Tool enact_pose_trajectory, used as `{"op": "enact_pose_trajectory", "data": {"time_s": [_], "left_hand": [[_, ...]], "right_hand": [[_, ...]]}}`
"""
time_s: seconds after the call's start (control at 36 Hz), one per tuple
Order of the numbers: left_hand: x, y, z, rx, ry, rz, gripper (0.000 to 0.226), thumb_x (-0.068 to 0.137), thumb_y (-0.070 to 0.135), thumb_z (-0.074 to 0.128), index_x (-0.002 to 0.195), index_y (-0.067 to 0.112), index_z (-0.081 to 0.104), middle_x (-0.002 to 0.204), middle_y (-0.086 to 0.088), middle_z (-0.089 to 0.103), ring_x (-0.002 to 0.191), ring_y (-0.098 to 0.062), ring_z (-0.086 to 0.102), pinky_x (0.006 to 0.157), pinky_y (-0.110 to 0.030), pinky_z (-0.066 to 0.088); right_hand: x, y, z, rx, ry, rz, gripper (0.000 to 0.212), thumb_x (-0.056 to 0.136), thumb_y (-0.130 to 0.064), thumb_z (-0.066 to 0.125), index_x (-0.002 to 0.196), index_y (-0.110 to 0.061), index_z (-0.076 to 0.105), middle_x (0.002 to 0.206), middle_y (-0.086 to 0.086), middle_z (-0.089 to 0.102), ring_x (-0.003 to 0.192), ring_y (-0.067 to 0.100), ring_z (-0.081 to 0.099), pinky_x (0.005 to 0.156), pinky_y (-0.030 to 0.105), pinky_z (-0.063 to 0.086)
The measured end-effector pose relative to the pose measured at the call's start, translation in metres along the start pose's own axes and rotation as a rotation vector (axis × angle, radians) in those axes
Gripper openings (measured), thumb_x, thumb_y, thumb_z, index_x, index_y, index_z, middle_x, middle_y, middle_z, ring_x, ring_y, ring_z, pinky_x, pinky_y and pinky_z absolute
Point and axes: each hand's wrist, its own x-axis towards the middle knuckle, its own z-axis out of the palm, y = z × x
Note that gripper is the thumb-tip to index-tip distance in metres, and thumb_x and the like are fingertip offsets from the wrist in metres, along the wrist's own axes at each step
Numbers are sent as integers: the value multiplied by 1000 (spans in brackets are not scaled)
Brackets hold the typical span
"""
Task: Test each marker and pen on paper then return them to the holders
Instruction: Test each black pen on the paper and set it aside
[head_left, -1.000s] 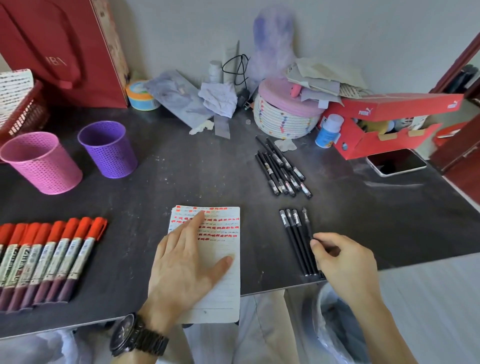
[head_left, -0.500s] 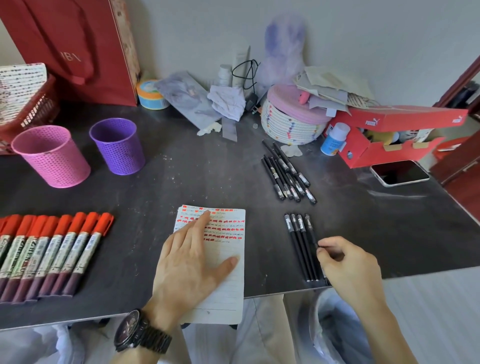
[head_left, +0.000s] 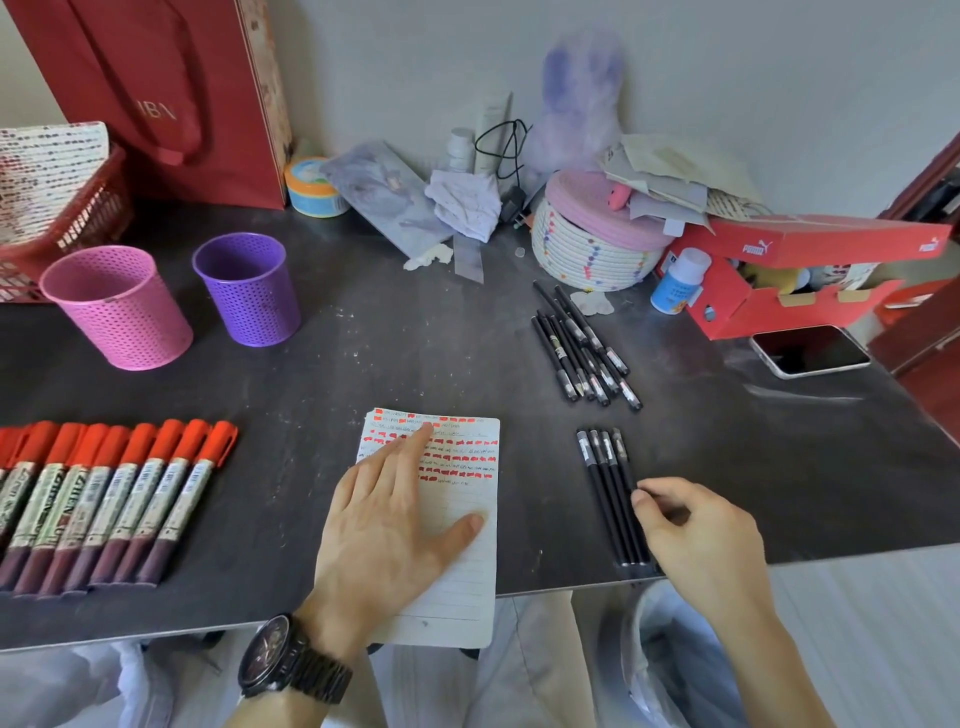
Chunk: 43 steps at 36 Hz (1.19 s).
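My right hand (head_left: 696, 540): fingers curled, grip pinching the rightmost of 4 black pens (head_left: 608, 493) laid side by side near the front edge of the tabletop (head_left: 415, 343); the pen lies flat among the others.

My left hand (head_left: 384, 525): fingers straight and spread, pressing flat on a lined notepad (head_left: 467, 519) whose lower end overhangs the tabletop edge; upper lines carry rows of red test marks. A dark wristwatch (head_left: 291, 660) sits on that wrist.

Second group of black pens (head_left: 582, 348): loose bundle farther back, well apart from the 4.

Red-capped markers (head_left: 104, 493): row lying side by side at the left, caps pointing away from me.

Holders: pink mesh cup (head_left: 119, 306) and purple mesh cup (head_left: 249, 288), upright, just beside each other at back left; I see nothing standing in either.

Rear: red paper bag (head_left: 156, 93), red basket (head_left: 67, 218), woven lidded basket (head_left: 592, 244), red shoebox (head_left: 800, 280), phone (head_left: 810, 353) face up.
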Motion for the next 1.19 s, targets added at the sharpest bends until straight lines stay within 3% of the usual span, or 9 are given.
{"op": "enact_pose_trajectory", "data": {"time_s": [0.17, 0.33, 0.47, 0.61, 0.78, 0.83, 0.94, 1.08, 1.19], "left_hand": [[3, 2, -2, 93, -11, 4, 97, 81, 88, 30, 156, 27, 27, 145, 15, 48, 139, -13, 39, 116, -34, 25], [9, 5, 1, 168, 16, -2, 88, 79, 89, 36, 136, 26, 57, 139, 13, 55, 122, -18, 54, 102, -41, 42], [9, 3, 7, 151, 86, 9, 83, 77, 89, 41, 128, 27, 61, 131, 12, 57, 113, -19, 56, 98, -41, 35], [9, 1, 7, 107, 63, 22, 81, 80, 88, 39, 130, 28, 58, 136, 11, 54, 121, -19, 54, 104, -44, 41], [10, -1, 8, 71, 72, 52, 78, 87, 80, 39, 134, 21, 60, 143, 6, 53, 133, -18, 49, 113, -42, 33], [11, -1, 8, 66, 54, 52, 77, 89, 78, 39, 137, 20, 58, 148, 5, 50, 140, -18, 44, 115, -45, 35], [12, -2, 9, 61, 17, 42, 82, 89, 79, 31, 146, 22, 47, 159, 8, 37, 150, -14, 27, 121, -45, 22], [11, -2, 8, 52, 48, 43, 80, 87, 78, 38, 142, 22, 52, 154, 6, 43, 146, -16, 34, 121, -45, 24], [11, -1, 9, 45, 86, 47, 76, 86, 77, 44, 136, 21, 57, 148, 5, 50, 139, -18, 43, 118, -44, 27]], "right_hand": [[3, -3, -1, -23, 14, -26, 7, 93, -29, 68, 93, -32, 74, 76, -20, 68, 72, -5, 59, 64, 9, 34], [25, -22, 1, -18, 26, -78, 7, 90, -30, 67, 88, -36, 70, 74, -21, 68, 75, -6, 60, 67, 23, 40], [61, -47, 14, -62, 25, -167, 3, 90, -31, 68, 90, -34, 70, 77, -17, 69, 76, 7, 64, 73, 30, 46], [101, -71, 29, -191, -52, -191, 4, 93, -31, 65, 95, -30, 68, 83, -13, 69, 83, 21, 64, 70, 32, 45], [125, -91, 43, -397, -99, -193, 13, 94, -40, 61, 99, -29, 67, 99, -2, 71, 91, 31, 67, 69, 33, 42], [128, -94, 46, -443, -121, -182, 13, 95, -42, 60, 94, -29, 62, 98, 0, 71, 92, 33, 67, 68, 33, 42], [132, -98, 53, -471, -114, -167, 17, 94, -42, 61, 90, -26, 56, 94, 6, 69, 89, 37, 65, 68, 36, 42], [133, -98, 60, -435, -75, -163, 21, 94, -39, 62, 94, -22, 49, 82, 4, 56, 73, 32, 49, 66, 37, 41], [133, -95, 62, -482, -59, -214, 18, 95, -40, 59, 94, -25, 49, 90, 5, 63, 83, 36, 60, 67, 38, 42]]}}
